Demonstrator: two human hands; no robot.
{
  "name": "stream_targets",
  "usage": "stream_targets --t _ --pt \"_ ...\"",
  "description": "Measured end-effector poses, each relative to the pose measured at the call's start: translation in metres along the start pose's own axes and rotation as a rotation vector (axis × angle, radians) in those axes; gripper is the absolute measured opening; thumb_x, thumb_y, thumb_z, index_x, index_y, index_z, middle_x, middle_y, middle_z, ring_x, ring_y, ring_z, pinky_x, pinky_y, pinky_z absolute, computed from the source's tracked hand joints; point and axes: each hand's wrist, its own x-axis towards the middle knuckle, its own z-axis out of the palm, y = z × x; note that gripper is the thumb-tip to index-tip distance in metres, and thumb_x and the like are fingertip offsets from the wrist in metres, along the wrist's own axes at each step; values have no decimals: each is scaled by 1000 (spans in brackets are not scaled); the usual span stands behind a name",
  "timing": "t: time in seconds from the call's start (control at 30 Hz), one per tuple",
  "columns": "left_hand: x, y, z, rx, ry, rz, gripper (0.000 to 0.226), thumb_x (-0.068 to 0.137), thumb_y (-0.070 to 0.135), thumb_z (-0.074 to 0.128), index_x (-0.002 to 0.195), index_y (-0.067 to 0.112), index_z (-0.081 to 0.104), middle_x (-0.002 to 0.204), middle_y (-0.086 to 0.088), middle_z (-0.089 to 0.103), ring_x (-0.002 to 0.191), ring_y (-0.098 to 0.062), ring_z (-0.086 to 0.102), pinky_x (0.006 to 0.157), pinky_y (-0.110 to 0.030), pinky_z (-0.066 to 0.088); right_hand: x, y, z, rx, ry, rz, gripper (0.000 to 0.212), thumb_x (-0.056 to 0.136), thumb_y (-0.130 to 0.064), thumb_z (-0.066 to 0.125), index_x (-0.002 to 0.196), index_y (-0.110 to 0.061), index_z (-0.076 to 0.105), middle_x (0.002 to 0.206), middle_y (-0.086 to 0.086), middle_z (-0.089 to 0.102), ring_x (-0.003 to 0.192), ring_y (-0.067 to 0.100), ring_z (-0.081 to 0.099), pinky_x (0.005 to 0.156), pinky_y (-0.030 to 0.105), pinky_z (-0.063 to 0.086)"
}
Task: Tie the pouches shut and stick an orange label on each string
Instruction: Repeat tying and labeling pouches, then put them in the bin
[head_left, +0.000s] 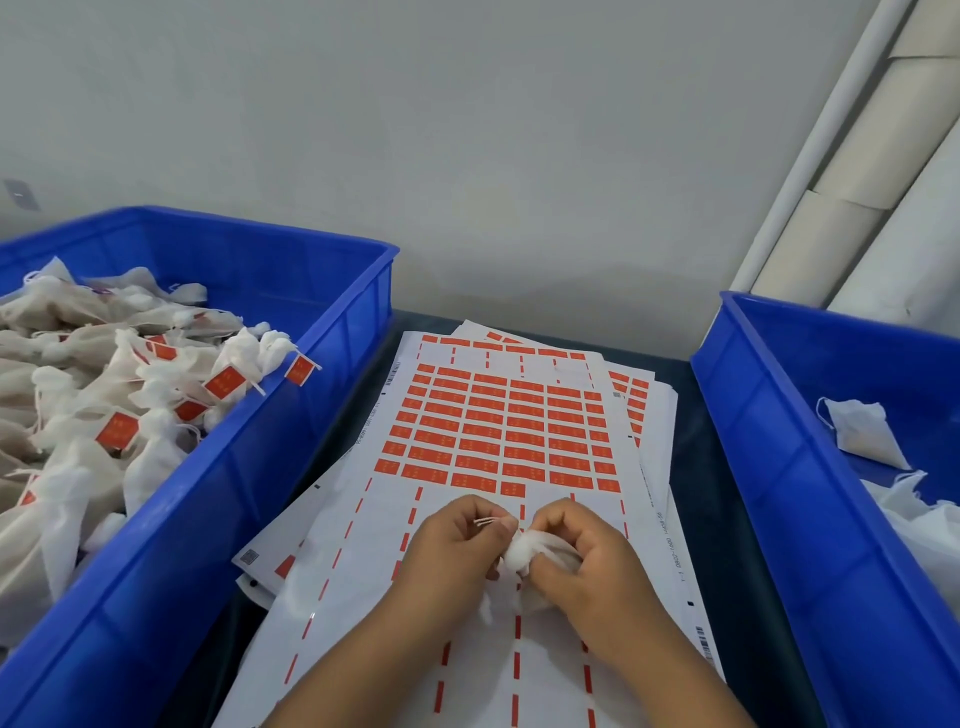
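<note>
Head view shows the left hand (457, 540) pinching the string (491, 521) while the right hand (576, 551) grips the pouch (540, 553) between both sets of fingers; pull steadily outward, keeping the neck bunched.

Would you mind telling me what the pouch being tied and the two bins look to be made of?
Pouch: likely thin white non-woven or gauze fabric; it looks soft, crumpled, slightly translucent. Bins: apparently rigid moulded blue plastic, with a smooth, faintly glossy finish.
</note>
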Motion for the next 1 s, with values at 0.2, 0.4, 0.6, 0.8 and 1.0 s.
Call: stream_targets --t 0.2,0.4,0.6,0.8,1.0 --pt "1 2 -4 -133 1 -118 16 88 21 60 76 17 69 54 2 59 50 -9 52 51 -18 46 -2 -3 4 45 61 -47 28 87 -16 63 89 -44 59 94 -42 56 95 -17 51 67 0 43" --pt "2 2 -3 -127 33 -144 16 88 18 60 76 17 70 59 -3 61 50 -11 51 49 -19 45 -2 -5 6 -69 78 -24 27 88 -25 65 82 -49 54 87 -31 56 90 -14 53 67 -4 40" --pt "2 0 -2 -136 50 -96 16 87 24 63 73 19 69 50 5 58 44 -5 51 46 -14 43 -1 -3 7 -62 146 -7 25 85 -25 69 78 -45 56 78 -30 60 87 -10 55 65 -3 40" --pt "3 -1 -2 -139 36 -58 15 86 27 63 75 19 68 49 9 58 43 -2 50 48 -14 43 0 -1 5 -80 106 -12 25 85 -22 69 75 -41 56 81 -42 57 92 -23 46 66 -5 38" --pt "-2 2 -3 -296 -102 -42 23 82 3 65 95 22 64 75 -1 65 72 -18 62 68 -24 52 4 -2 3 -36 149 56 17 86 -21 60 73 -32 59 71 -15 59 77 -15 53 58 2 42"
